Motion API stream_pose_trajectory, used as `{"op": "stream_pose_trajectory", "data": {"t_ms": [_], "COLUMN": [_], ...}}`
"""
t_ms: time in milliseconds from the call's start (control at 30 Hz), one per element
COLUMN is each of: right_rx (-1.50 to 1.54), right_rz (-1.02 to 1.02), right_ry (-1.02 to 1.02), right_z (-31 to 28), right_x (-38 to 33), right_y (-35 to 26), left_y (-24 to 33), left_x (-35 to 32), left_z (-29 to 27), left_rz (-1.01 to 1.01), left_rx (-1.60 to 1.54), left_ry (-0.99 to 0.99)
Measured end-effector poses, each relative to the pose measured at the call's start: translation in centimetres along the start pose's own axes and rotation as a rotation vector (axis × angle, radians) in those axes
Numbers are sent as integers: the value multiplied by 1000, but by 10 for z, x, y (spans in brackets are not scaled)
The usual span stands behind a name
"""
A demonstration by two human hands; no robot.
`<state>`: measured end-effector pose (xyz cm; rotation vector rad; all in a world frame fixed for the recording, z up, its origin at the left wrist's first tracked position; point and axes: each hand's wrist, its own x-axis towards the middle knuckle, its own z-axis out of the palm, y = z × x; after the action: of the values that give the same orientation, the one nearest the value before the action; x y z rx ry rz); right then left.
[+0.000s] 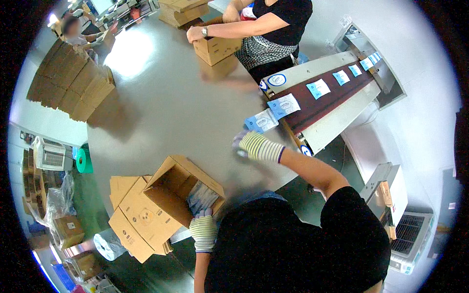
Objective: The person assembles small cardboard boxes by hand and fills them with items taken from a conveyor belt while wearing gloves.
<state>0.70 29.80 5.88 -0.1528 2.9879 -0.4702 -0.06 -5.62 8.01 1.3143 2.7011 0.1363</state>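
Grey and smooth, the desk [156, 122] curves across the room, with a white wall off its right side and a green floor off its left. On its near left edge stands an open box [168, 188], tilted toward the middle of the desk, with blue and white packets [202, 197] inside. Flat cartons [141, 227] lie just left of it on the same edge; the top one bears a dark round print and small dark marks, too small to read.

At the desk's near edge the left hand [202, 232], in a striped glove, has its fingers at the box's near rim; whether it grips the rim, I cannot tell. Toward the desk's right edge the right hand [256, 146], gloved alike, has curled, blurred fingers close by an end packet [262, 120]; whether they hold anything cannot be told.

A conveyor [312, 107] meets the desk's right edge, carrying a row of packets with blue bands, white panels and faint drawings; their lettering is unreadable. Blue-ringed oval stickers [277, 79] mark its frame. At the desk's far edge a co-worker [273, 29] has hands on a brown box [217, 51]. Stacked cartons [73, 80] stand at the desk's far left; off its left side are a green roll [84, 160] and a white-labelled carton [68, 232].
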Motion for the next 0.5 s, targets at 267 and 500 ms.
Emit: {"op": "stream_pose_trajectory", "data": {"t_ms": [267,500], "right_rx": [-308,-254], "right_rz": [310,397], "right_ry": [-244,-305], "right_z": [-45,-34], "right_x": [28,38], "right_y": [102,169], "left_y": [-6,-10], "left_x": [8,16], "left_z": [-1,-5], "left_rz": [-20,-13], "left_rx": [-71,-106], "left_ry": [0,-10]}}
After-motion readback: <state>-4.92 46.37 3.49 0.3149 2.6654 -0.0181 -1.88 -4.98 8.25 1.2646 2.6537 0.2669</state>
